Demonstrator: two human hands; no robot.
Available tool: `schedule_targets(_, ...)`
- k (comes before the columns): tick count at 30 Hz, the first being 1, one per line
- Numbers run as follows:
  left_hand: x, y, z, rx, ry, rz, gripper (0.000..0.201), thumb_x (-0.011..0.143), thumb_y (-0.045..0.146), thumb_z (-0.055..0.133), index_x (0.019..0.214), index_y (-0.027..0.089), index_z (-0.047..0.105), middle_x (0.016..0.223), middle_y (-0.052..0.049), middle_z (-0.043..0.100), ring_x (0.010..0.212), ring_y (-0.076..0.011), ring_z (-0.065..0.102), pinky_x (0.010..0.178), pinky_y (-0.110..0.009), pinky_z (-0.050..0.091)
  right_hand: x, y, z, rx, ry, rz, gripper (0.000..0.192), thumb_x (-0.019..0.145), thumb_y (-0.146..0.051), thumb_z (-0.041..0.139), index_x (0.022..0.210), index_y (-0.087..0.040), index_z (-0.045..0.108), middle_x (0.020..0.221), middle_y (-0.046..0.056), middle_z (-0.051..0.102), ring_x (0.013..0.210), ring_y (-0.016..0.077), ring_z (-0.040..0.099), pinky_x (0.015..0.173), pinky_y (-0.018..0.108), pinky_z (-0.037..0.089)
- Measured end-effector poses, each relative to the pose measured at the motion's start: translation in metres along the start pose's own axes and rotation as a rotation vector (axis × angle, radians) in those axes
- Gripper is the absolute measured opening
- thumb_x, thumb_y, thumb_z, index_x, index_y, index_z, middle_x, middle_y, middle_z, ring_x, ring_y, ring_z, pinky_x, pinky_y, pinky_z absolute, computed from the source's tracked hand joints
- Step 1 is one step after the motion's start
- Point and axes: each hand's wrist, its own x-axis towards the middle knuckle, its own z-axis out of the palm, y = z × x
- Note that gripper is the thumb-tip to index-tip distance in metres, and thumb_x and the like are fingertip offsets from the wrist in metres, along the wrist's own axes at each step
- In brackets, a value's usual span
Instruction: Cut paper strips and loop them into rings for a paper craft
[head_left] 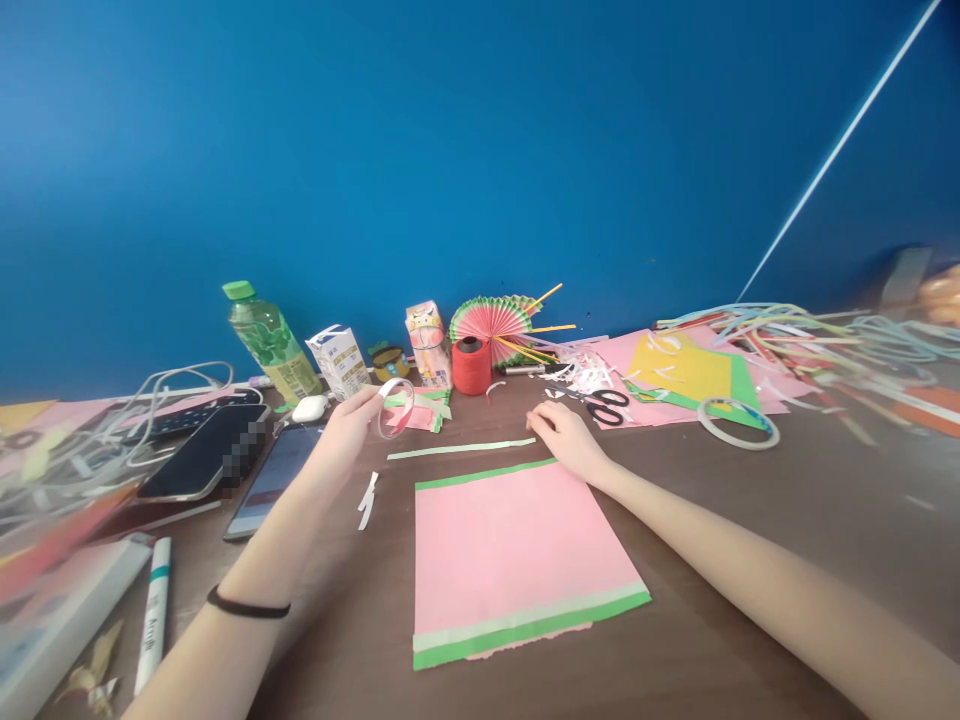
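My left hand pinches a roll of double-sided tape, a pale ring held upright above the table. My right hand rests at the top right corner of a pink sheet. Its fingers are curled together, and whatever they may hold is hidden. Close to those fingertips ends a thin pale green paper strip, lying just above the sheet. Green bands run along the sheet's top and bottom edges, with a paler band above the bottom one. Small white scraps lie left of the sheet.
Behind my hands stand a green-capped bottle, a white carton, a red thread spool and a pleated paper fan. Scissors and another tape roll lie right. Phones, cables and a marker are left.
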Motion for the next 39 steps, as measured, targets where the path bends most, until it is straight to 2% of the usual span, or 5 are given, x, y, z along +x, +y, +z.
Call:
schedule_targets(3,0.003,-0.002,-0.003,-0.264,0.007,0.008,0.029,0.067,0.032,0.057,0.091,0.018,0.062,0.074,-0.001,0.059,0.067,-0.0121,0.053,0.061,-0.022,0.040,0.000,0.001,0.000,0.003,-0.001,0.000,0.025,0.084,-0.023,0.037,0.062,-0.019,0.049,0.067,0.002,0.053,0.073,0.0167,0.048,0.070,0.029,0.036)
schedule_targets(7,0.002,0.003,-0.002,-0.358,0.011,0.024,0.025,0.066,0.028,0.058,0.088,0.015,0.061,0.073,-0.002,0.061,0.069,-0.0129,0.054,0.064,-0.023,0.041,0.000,0.001,0.000,0.019,0.009,-0.010,0.024,0.083,-0.022,0.037,0.062,-0.018,0.049,0.068,0.002,0.054,0.073,0.0167,0.049,0.070,0.029,0.036)
schedule_targets(20,-0.041,0.030,0.037,0.028,-0.502,0.125,0.031,0.079,0.035,0.047,0.101,0.016,0.057,0.088,-0.007,0.067,0.082,-0.0200,0.060,0.079,-0.032,0.040,-0.007,-0.026,-0.011,0.154,0.191,-0.138,0.019,0.080,-0.016,0.042,0.094,-0.020,0.054,0.088,0.004,0.047,0.067,0.0137,0.048,0.066,0.030,0.043)
schedule_targets(30,-0.049,0.024,0.052,-0.135,-0.729,0.045,0.040,0.080,0.036,0.048,0.116,0.018,0.050,0.095,-0.009,0.065,0.077,-0.0184,0.063,0.081,-0.036,0.044,-0.027,-0.071,-0.012,0.238,0.033,-0.431,0.042,0.081,-0.013,0.041,0.121,-0.026,0.043,0.114,0.008,0.045,0.109,0.0206,0.042,0.091,0.038,0.040)
schedule_targets(39,-0.057,0.028,0.055,-0.147,-0.764,0.035,0.051,0.074,0.025,0.056,0.123,0.026,0.044,0.091,-0.004,0.061,0.074,-0.0147,0.058,0.084,-0.035,0.040,-0.028,-0.070,-0.010,0.353,-0.059,-0.331,0.041,0.082,-0.015,0.041,0.121,-0.028,0.045,0.119,0.008,0.044,0.110,0.0206,0.045,0.085,0.036,0.047)
